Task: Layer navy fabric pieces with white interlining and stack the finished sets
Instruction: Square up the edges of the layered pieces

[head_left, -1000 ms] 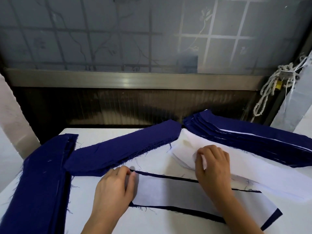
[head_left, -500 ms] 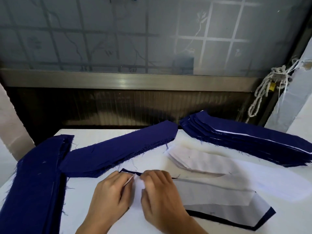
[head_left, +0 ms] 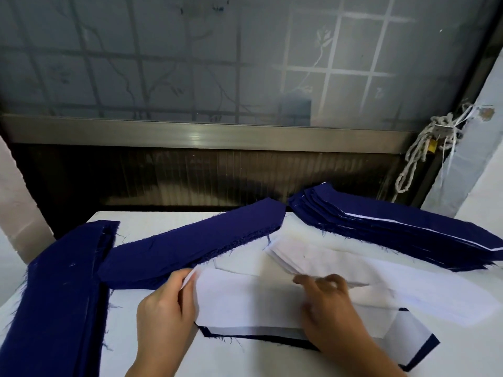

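Grip | left hand (head_left: 163, 314) pinches the left end of the thin white sheet (head_left: 245, 300), lifted a bit | right hand (head_left: 326, 308) is blurry, bent fingers on the sheet, hold unclear | sheet lies over a flat navy piece (head_left: 426, 353) with frayed edges on the table (head_left: 272, 363) | done stack (head_left: 394, 229) sits far right.

sewing workshop: stacked cut fabric pieces (head_left: 394, 229)
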{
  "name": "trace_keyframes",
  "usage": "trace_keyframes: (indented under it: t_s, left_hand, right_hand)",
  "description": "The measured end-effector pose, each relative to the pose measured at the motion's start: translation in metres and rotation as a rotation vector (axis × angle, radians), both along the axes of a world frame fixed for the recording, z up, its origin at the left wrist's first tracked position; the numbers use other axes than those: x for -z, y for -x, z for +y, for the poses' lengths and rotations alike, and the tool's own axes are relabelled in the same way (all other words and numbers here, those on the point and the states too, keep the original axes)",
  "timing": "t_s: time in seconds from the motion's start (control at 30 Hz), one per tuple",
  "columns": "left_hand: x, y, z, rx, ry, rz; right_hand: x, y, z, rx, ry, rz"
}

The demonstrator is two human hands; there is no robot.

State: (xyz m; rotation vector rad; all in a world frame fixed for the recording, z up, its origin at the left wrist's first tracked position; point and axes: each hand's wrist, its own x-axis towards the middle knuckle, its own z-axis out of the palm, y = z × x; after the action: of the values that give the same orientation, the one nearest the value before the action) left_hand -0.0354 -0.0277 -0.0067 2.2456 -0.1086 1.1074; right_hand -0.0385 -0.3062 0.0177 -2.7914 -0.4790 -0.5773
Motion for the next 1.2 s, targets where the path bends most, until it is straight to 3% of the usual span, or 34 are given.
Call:
trace_keyframes:
  t_s: [0.13, 0.33, 0.47, 0.63, 0.87, 1.2]
  left_hand:
    - [0.0, -0.001, -0.001, -0.043, 0.028, 0.086]
    - [0.002, -0.003, 0.002, -0.078, -0.009, 0.261]
    - [0.002, -0.003, 0.001, -0.095, 0.009, 0.289]
    - [0.001, -0.003, 0.001, -0.088, 0.103, 0.376]
    - [0.002, -0.002, 0.0, -0.104, -0.012, 0.484]
    - [0.0, -0.002, -0.003, -0.176, -0.134, 0.497]
  right_hand:
    - [0.005, 0.015, -0.075, 0.253, 0.025, 0.046]
    - [0.021, 0.029, -0.122, 0.494, -0.205, 0.05]
    - [0.026, 0.025, -0.117, 0.514, -0.179, -0.057]
    - [0.027, 0.031, -0.123, 0.61, -0.311, -0.083]
    - [0.024, 0.033, -0.116, 0.711, -0.232, -0.016]
    - [0.021, 0.032, -0.114, 0.751, -0.192, 0.016]
